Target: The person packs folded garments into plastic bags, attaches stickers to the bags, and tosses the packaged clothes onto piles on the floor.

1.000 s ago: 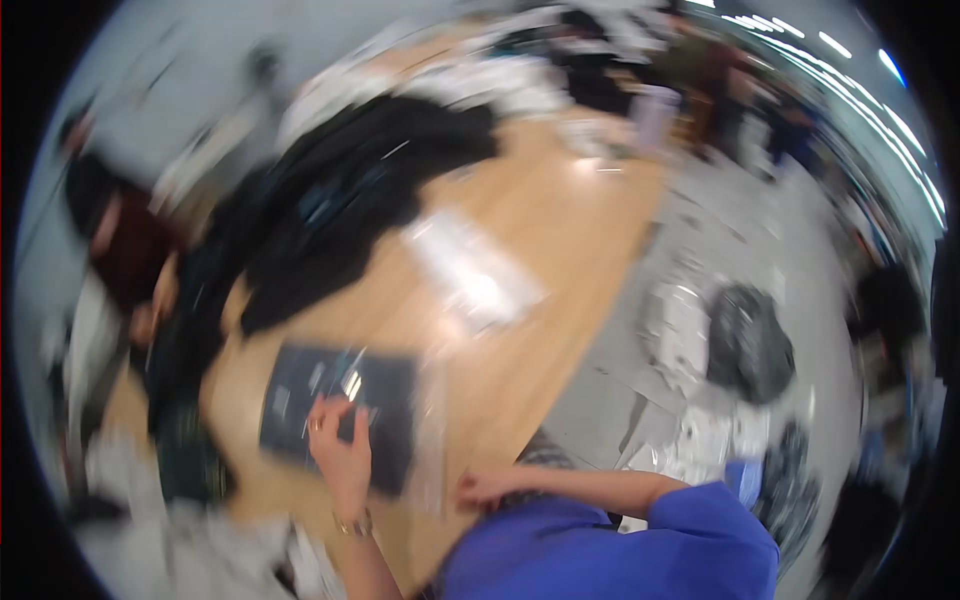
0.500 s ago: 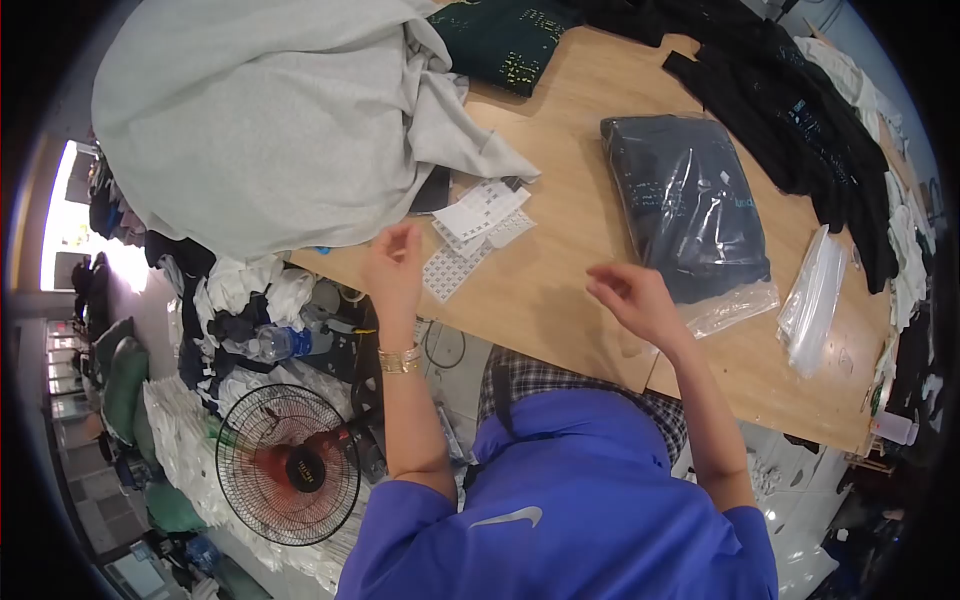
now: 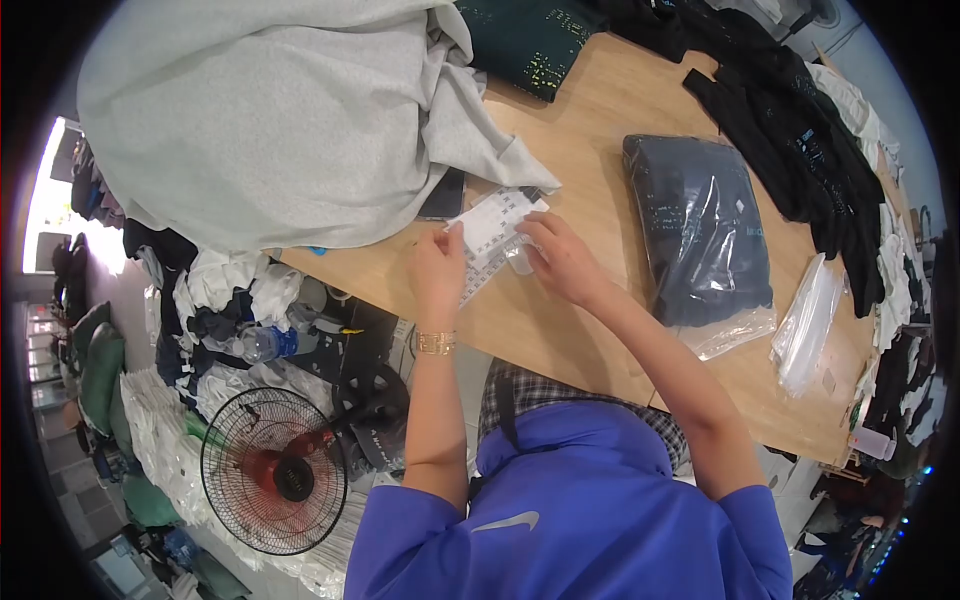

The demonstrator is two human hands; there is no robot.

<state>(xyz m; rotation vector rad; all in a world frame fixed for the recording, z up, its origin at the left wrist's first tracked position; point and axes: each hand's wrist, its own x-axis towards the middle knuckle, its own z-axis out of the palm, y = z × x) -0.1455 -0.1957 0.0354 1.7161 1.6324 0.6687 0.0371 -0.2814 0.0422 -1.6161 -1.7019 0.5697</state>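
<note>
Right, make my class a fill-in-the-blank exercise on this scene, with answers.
The bare left hand and right hand are at ____ printed paper sheets.
The gold-coloured bracelet is on the ____ wrist.
The folded dark garment in clear plastic lies to the sheets' ____.
The round black-caged appliance beside the wooden table is a ____.
Answers: white; left; right; fan.

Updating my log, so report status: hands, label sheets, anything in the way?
Left hand at left end of top label sheet; right hand at its right end. Another label sheet underneath. Grey fabric crowds the far side.
</note>
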